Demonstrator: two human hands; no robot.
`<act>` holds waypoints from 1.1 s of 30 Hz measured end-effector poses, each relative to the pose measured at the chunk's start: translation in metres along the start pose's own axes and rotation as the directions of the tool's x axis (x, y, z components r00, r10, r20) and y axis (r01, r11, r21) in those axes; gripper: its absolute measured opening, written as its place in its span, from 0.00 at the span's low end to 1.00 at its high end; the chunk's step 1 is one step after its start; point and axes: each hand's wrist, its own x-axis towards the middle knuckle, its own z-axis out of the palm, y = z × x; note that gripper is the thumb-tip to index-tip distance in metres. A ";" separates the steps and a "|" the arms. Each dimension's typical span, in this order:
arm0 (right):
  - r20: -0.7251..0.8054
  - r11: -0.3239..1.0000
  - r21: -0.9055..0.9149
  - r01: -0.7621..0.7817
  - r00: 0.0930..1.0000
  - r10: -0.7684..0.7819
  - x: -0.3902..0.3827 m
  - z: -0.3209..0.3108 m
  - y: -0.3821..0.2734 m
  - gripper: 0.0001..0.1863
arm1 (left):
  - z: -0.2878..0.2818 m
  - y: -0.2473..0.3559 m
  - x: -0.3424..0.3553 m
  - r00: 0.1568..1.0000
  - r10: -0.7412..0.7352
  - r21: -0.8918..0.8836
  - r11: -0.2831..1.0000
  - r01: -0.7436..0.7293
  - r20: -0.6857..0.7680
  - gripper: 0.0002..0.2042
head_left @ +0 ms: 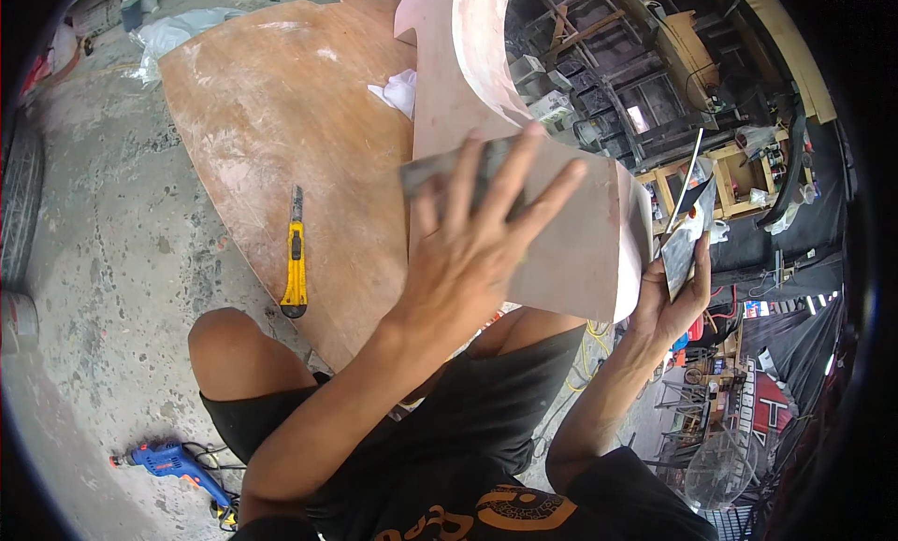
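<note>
My left hand point(477, 223) lies with fingers spread over a dark grey rectangular sheet point(421, 178) on the pale pink curved panel point(580, 242); part of the sheet is hidden beneath it. At the panel's right edge, my right hand point(673, 298) grips a flat metal plate or spreader point(685, 260) with pale smears and a thin white strip point(690, 167) above it; their exact parts are hard to make out. A yellow utility knife point(294, 270), blade extended, lies on the broad wooden sheet point(243, 101), left of my left hand. A white crumpled cloth or paper point(398, 94) is beside the panel.
A blue corded drill point(178, 461) lies on the concrete floor point(112, 307) at lower left, near my bent knee. A plastic bag point(173, 38) is at upper left, a tyre point(21, 204) at the left rim. Cluttered frames, wooden shelving point(734, 181) and cables fill the right side.
</note>
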 end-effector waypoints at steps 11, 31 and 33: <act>0.005 1.000 -0.012 -0.009 1.000 0.009 -0.002 0.007 -0.002 0.18 | 0.056 -0.006 0.012 0.998 -0.042 0.077 0.996 0.038 0.050 0.43; -0.026 0.998 -0.006 0.060 0.998 -0.060 0.002 0.004 -0.001 0.19 | 0.028 -0.055 -0.009 0.974 -0.194 -0.354 0.924 0.141 -0.119 0.33; -0.048 0.997 -0.014 0.070 0.996 -0.071 0.001 0.005 -0.001 0.19 | 0.020 -0.067 -0.007 0.968 -0.211 -0.442 0.888 0.130 -0.139 0.32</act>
